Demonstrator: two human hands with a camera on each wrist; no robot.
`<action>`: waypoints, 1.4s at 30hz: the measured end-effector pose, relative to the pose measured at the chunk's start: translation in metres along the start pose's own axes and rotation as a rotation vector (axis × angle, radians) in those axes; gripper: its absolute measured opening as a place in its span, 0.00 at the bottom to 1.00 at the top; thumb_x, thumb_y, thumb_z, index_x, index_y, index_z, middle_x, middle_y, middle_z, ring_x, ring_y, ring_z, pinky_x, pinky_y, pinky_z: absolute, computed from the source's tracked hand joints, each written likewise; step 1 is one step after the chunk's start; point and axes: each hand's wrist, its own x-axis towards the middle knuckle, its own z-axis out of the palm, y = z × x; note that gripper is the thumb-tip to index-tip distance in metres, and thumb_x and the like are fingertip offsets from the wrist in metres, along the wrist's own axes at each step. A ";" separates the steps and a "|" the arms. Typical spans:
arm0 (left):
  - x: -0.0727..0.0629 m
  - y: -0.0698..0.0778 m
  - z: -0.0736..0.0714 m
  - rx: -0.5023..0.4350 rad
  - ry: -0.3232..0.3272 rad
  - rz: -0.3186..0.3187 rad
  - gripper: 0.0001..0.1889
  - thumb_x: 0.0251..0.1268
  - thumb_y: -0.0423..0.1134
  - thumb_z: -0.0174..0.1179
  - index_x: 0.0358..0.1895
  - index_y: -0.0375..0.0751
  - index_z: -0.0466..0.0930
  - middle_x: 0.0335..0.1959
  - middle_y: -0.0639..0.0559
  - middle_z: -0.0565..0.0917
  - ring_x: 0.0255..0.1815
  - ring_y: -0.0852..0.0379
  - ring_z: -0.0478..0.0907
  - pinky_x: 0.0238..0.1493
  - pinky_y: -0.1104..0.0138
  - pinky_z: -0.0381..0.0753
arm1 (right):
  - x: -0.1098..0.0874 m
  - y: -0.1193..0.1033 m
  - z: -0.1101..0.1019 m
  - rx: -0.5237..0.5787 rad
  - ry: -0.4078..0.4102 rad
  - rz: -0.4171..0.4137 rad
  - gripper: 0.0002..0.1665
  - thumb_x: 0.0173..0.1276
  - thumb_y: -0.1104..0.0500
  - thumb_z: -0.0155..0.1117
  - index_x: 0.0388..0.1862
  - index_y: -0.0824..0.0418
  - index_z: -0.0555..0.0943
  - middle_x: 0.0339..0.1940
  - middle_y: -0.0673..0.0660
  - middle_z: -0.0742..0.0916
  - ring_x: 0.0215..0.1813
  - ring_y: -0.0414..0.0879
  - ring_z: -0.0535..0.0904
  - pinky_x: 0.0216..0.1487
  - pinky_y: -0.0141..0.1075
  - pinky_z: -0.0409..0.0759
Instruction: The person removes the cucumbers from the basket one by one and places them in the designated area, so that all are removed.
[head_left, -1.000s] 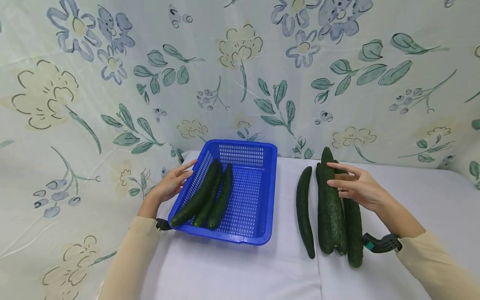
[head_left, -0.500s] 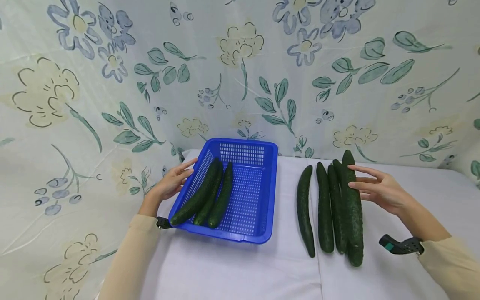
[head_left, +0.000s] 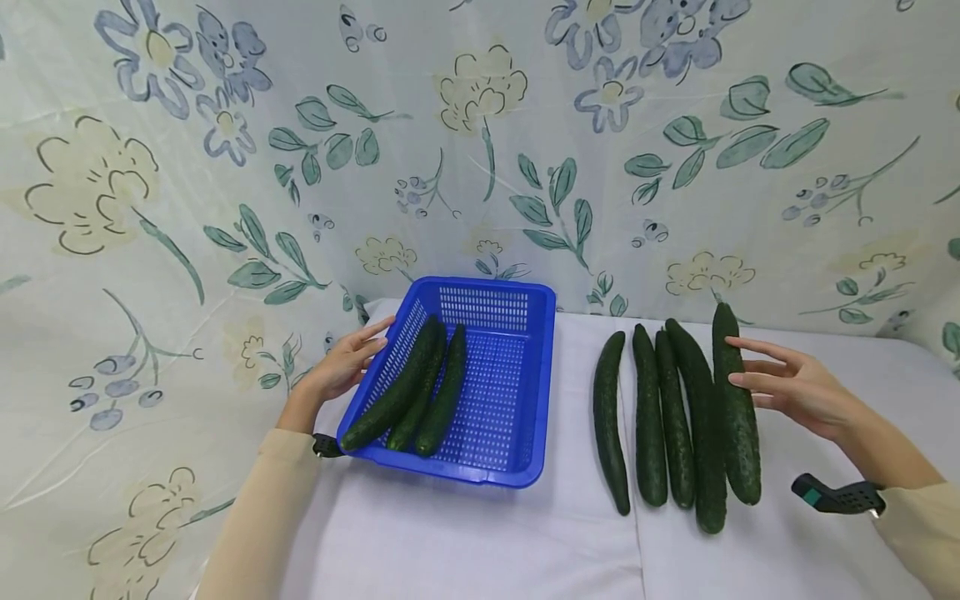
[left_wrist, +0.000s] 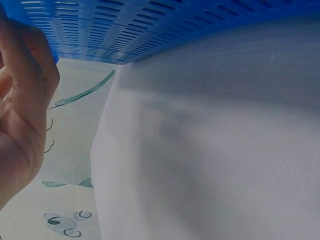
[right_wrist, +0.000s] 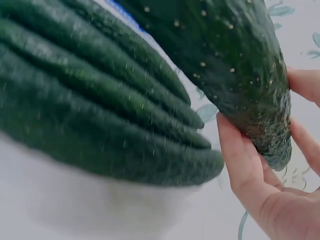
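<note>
My right hand [head_left: 802,387] holds a thick dark green cucumber [head_left: 738,417] near its far end, pinched between thumb and fingers. In the right wrist view this bumpy cucumber [right_wrist: 240,65] stands close in front, with fingers [right_wrist: 242,160] on both its sides. Just left of it lie several more cucumbers [head_left: 651,417] side by side, pointing away from me. My left hand [head_left: 341,367] grips the left side of a blue plastic basket [head_left: 491,479], its fingertips at the rim. The left wrist view shows that hand [left_wrist: 25,110] bent against the slotted wall. Inside the basket, 3 cucumbers [head_left: 442,396] lie at its left.
White cloth [head_left: 480,550] covers the table. A floral curtain [head_left: 480,167] hangs behind it, along the table's back edge. A single curved cucumber [head_left: 609,425] lies between the basket and the other cucumbers.
My right hand has carried the thick cucumber rightward, from over the middle of the row to its right end, uncovering the cucumbers beneath. My left hand and the basket have stayed put.
</note>
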 end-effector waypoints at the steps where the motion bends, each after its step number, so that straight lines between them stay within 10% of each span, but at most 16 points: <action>1: 0.000 0.000 0.000 0.002 -0.002 0.002 0.28 0.83 0.42 0.43 0.81 0.53 0.53 0.66 0.36 0.74 0.47 0.53 0.84 0.39 0.61 0.86 | -0.001 0.001 -0.002 -0.008 0.004 0.007 0.37 0.75 0.70 0.56 0.79 0.49 0.63 0.58 0.39 0.71 0.53 0.29 0.78 0.44 0.31 0.81; 15: -0.001 0.001 0.000 -0.005 0.000 0.000 0.28 0.83 0.42 0.43 0.80 0.53 0.53 0.67 0.35 0.72 0.48 0.53 0.84 0.40 0.60 0.86 | -0.008 0.023 -0.022 -0.107 0.010 0.035 0.38 0.74 0.68 0.58 0.79 0.50 0.62 0.57 0.34 0.73 0.52 0.31 0.79 0.43 0.35 0.82; 22: -0.001 0.001 -0.001 -0.003 0.007 -0.004 0.28 0.83 0.43 0.44 0.80 0.54 0.53 0.66 0.36 0.73 0.47 0.54 0.84 0.40 0.60 0.86 | -0.011 0.033 -0.026 -0.178 0.031 0.060 0.38 0.76 0.65 0.57 0.81 0.49 0.59 0.69 0.74 0.58 0.49 0.30 0.78 0.43 0.36 0.83; 42: -0.001 0.000 0.001 0.018 0.022 -0.017 0.28 0.82 0.44 0.45 0.80 0.55 0.54 0.67 0.35 0.72 0.48 0.54 0.84 0.40 0.60 0.86 | -0.012 0.048 -0.025 -0.239 0.043 0.125 0.39 0.73 0.59 0.64 0.79 0.47 0.62 0.71 0.83 0.57 0.47 0.27 0.76 0.44 0.41 0.83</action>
